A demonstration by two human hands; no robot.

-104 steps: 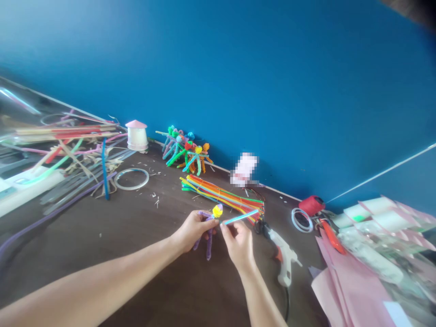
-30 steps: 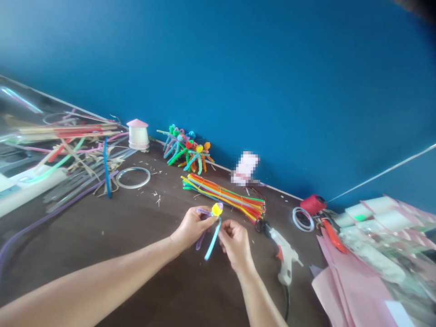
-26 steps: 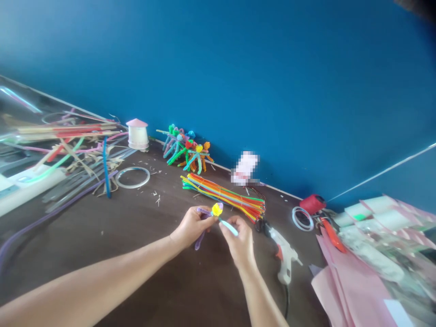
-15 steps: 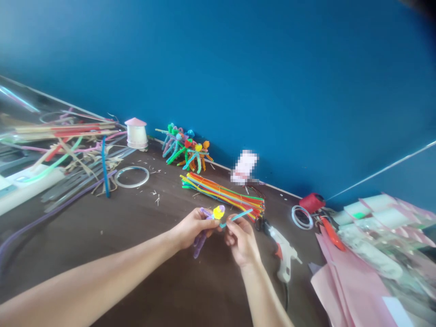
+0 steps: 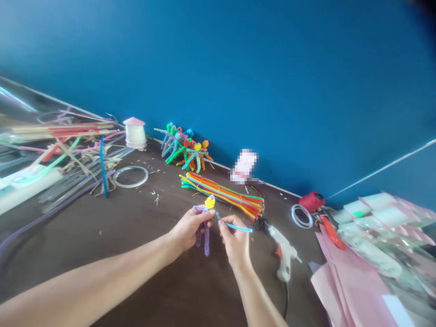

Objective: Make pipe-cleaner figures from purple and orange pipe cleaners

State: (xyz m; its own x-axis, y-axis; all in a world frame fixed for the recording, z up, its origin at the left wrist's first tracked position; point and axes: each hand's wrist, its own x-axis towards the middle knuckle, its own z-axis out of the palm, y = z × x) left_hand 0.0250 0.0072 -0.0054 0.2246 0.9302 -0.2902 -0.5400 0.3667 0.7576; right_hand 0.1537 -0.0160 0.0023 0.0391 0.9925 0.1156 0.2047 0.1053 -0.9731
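My left hand (image 5: pixel 190 227) is closed around a small purple pipe-cleaner figure (image 5: pixel 206 243) with a yellow and lilac head (image 5: pixel 210 202); its two legs hang below my fingers. In a pinch, my right hand (image 5: pixel 235 240) holds a light blue pipe cleaner (image 5: pixel 240 227) whose free end points right. The blue piece's other end reaches toward the figure's neck, and my left fingers hide where it meets. Just beyond my hands lies a bundle of coloured pipe cleaners (image 5: pixel 221 193).
Several finished pipe-cleaner figures (image 5: pixel 187 147) stand by the blue wall. A white glue gun (image 5: pixel 286 254) lies to the right, near pink sheets (image 5: pixel 347 272) and a red spool (image 5: pixel 311 201). Leftward are a clear ring (image 5: pixel 131 185), a pink-topped cup (image 5: pixel 135 134) and loose strips (image 5: pixel 68 150).
The figure has shifted slightly left and turned more upright in my left hand. My right hand has moved a little left, and the blue pipe cleaner's free end now slopes downward instead of upward.
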